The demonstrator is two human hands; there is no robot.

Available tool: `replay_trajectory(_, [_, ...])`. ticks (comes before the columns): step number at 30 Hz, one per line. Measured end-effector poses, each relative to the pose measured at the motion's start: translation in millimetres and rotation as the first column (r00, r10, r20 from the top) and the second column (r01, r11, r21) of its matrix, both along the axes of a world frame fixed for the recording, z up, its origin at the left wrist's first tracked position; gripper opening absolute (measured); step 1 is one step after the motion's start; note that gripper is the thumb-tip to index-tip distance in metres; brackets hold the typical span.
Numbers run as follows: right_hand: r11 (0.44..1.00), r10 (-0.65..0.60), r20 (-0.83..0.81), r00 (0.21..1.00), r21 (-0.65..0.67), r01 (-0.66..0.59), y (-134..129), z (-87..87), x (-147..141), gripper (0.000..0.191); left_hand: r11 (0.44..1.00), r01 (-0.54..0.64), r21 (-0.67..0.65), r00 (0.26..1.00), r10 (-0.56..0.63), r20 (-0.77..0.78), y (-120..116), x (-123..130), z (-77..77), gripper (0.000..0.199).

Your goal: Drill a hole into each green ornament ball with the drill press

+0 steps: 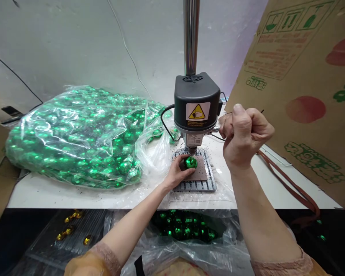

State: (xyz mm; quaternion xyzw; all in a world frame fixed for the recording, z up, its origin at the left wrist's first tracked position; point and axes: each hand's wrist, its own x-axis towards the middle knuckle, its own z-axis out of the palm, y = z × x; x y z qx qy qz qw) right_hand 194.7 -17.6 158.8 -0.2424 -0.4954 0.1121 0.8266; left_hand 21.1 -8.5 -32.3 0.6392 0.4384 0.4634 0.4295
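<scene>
My left hand (pixel 179 170) is closed around a shiny green faceted ball (pixel 191 162), thumb in front and fingers behind. The ball rests on a square brownish board (pixel 201 172) directly beneath the chuck (pixel 192 150) of a small black bench drill press (pixel 197 101). The bit appears to meet the top of the ball. To the right of the motor head, my right hand (pixel 245 134) makes a fist around the drill's feed handle, which the fingers mostly hide.
A big clear bag of green balls (pixel 83 134) fills the table's left side. Another open bag of green balls (pixel 186 226) lies below the front edge. A large cardboard box (pixel 301 84) stands at right. Gold balls (pixel 87 240) lie lower left. Dark shavings dot the slotted base (pixel 194 186).
</scene>
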Motion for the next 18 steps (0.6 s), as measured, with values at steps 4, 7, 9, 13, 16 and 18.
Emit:
replay_trajectory(4, [1.0,0.015,0.006,1.0,0.018,-0.015,1,1.0,1,0.052,0.996,0.084,-0.005,0.996,-0.084,0.042,-5,5,-0.5,0.063])
replay_trajectory(7, [0.998,0.025,0.007,1.0,0.056,-0.025,0,-0.2,1,0.053,0.997,0.079,0.004,0.997,-0.08,0.017,-7,5,2.1,0.061])
replay_trajectory(9, [0.997,0.016,0.006,1.0,0.082,-0.016,-2,-3.5,0,0.055,0.997,0.071,0.009,0.997,-0.071,0.002,-8,4,3.1,0.06])
replay_trajectory(13, [0.99,-0.005,0.011,1.0,0.138,0.003,-5,-13.8,-2,0.053,0.998,0.063,0.011,0.998,-0.063,-0.019,-7,4,2.0,0.061])
replay_trajectory(16, [0.983,-0.043,-0.004,0.999,0.179,0.043,-5,-19.6,-4,0.051,0.997,0.069,0.019,0.997,-0.068,-0.025,-7,4,1.0,0.06])
replay_trajectory(18, [0.978,-0.061,-0.012,0.998,0.198,0.062,-5,-21.7,-5,0.052,0.997,0.076,0.02,0.997,-0.075,-0.024,-8,3,1.1,0.059])
